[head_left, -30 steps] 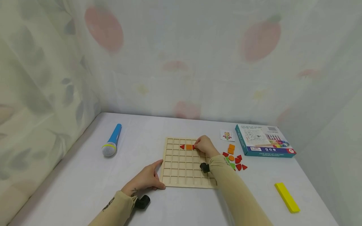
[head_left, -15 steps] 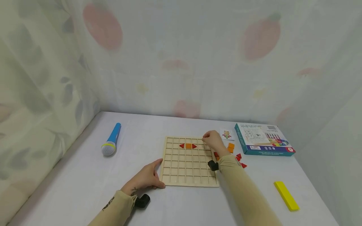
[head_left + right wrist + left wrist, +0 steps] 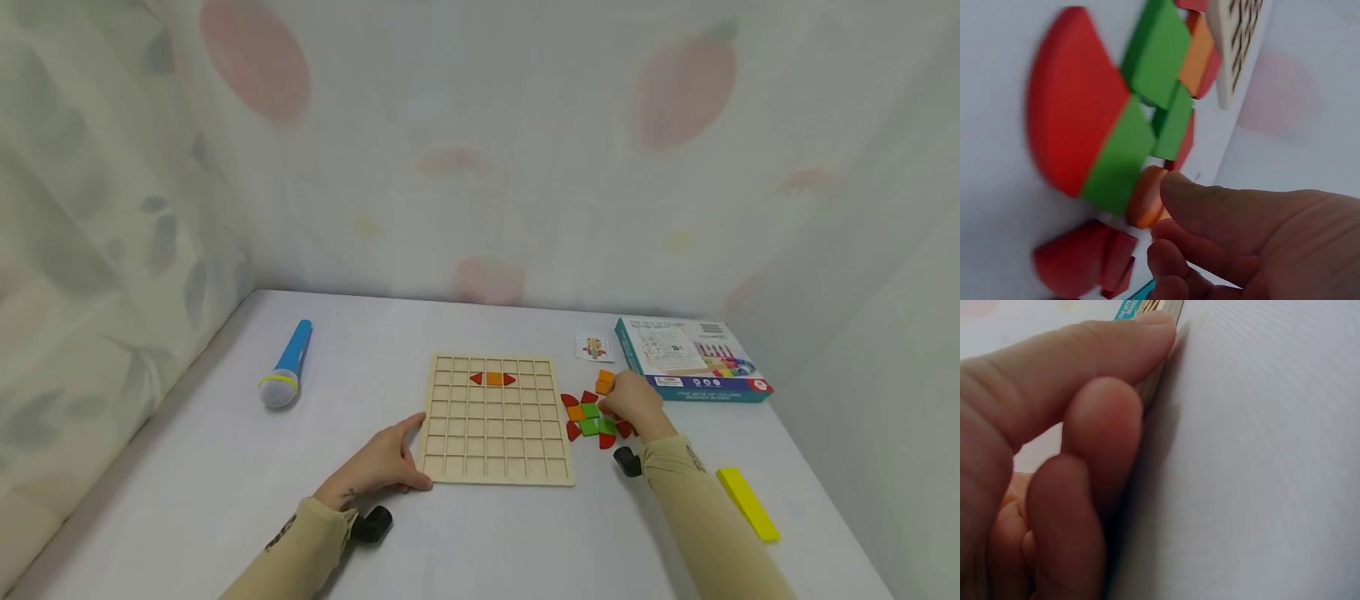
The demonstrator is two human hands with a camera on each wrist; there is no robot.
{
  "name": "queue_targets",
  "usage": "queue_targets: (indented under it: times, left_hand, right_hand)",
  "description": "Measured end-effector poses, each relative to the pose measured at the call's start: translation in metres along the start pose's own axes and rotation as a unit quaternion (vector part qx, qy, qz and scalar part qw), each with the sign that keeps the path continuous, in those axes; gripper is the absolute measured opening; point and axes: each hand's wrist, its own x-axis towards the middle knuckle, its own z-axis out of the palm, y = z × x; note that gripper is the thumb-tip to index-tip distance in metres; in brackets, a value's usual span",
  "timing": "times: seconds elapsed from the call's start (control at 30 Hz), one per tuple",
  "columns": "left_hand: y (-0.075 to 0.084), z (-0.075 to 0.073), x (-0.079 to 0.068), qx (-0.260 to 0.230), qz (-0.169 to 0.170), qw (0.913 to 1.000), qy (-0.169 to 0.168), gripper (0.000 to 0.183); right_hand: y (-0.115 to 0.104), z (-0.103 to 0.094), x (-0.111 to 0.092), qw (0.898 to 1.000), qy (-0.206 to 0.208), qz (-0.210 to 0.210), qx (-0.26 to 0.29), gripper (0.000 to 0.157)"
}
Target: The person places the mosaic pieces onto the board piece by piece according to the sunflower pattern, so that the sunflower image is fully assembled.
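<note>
My left hand [image 3: 378, 460] lies at the lower left of the wooden grid board [image 3: 497, 433], its index finger stretched to the left edge and its thumb at the near corner. In the left wrist view a digit [image 3: 1104, 347] rests against the board's side; other fingers are bent below. My right hand [image 3: 636, 404] is over the loose pieces right of the board. Its thumb and forefinger pinch an orange round piece [image 3: 1145, 199] in the right wrist view. On the board, an orange square [image 3: 494, 378] sits between two red triangles [image 3: 476, 378].
Green pieces [image 3: 590, 410], red pieces [image 3: 570, 401] and orange squares [image 3: 605, 381] lie right of the board. Behind them are a picture card [image 3: 595, 346] and a game box [image 3: 690, 358]. A toy microphone [image 3: 288, 367] lies left, a yellow bar [image 3: 748, 504] at the right.
My right hand has left the red triangle on the board and moved right to the loose pieces. The left hand stays at the board's edge. The head view has shifted slightly.
</note>
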Motion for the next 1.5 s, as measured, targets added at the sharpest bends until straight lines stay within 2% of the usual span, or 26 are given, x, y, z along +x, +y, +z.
queue_targets:
  times: [0.3,0.4,0.47,0.57,0.73,0.8,0.87,1.03,1.17,1.27,1.4,1.5]
  left_hand:
    - [0.002,0.000,0.003,-0.001,-0.001,1.0000,0.004,0.116]
    - [0.003,0.000,0.001,-0.002,0.001,1.0000,0.002,0.116]
    - [0.003,0.000,0.000,-0.004,0.000,1.0000,0.003,0.116]
    - [0.002,0.000,-0.001,0.001,-0.003,1.0000,0.006,0.116]
    - [0.000,-0.001,-0.001,-0.002,-0.005,1.0000,0.008,0.117]
    - [-0.001,-0.001,-0.001,-0.003,-0.003,1.0000,0.007,0.117]
    - [-0.002,-0.001,-0.002,-0.002,0.001,1.0000,0.006,0.116]
    - [-0.003,0.000,-0.002,-0.002,0.003,1.0000,0.005,0.115]
    - [-0.003,0.000,-0.003,-0.001,0.000,1.0000,0.008,0.115]
    - [-0.002,0.000,-0.003,0.000,-0.002,0.9999,0.010,0.115]
    - [-0.001,0.000,-0.004,-0.002,-0.004,1.0000,0.008,0.115]
    - [-0.001,0.000,-0.003,-0.005,-0.003,1.0000,0.007,0.116]
  right_hand:
    - [0.003,0.003,-0.003,1.000,-0.004,-0.005,0.005,0.021]
    - [-0.004,0.003,-0.004,0.999,0.004,-0.010,0.038,0.019]
    - [-0.014,0.005,-0.004,0.996,0.010,-0.020,0.081,0.018]
    - [-0.038,0.013,-0.004,0.985,0.011,-0.048,0.165,0.020]
    - [-0.084,0.043,-0.002,0.952,-0.022,-0.100,0.287,0.018]
    - [-0.098,0.056,0.000,0.944,-0.027,-0.114,0.309,0.016]
    - [-0.108,0.067,0.002,0.940,-0.027,-0.119,0.319,0.014]
    - [-0.122,0.084,0.006,0.948,-0.009,-0.112,0.296,0.016]
    - [-0.127,0.087,0.008,0.960,0.008,-0.102,0.262,0.019]
    - [-0.129,0.090,0.009,0.966,0.021,-0.113,0.230,0.022]
    - [-0.130,0.091,0.009,0.972,0.042,-0.129,0.191,0.027]
    - [-0.130,0.091,0.008,0.974,0.048,-0.129,0.182,0.028]
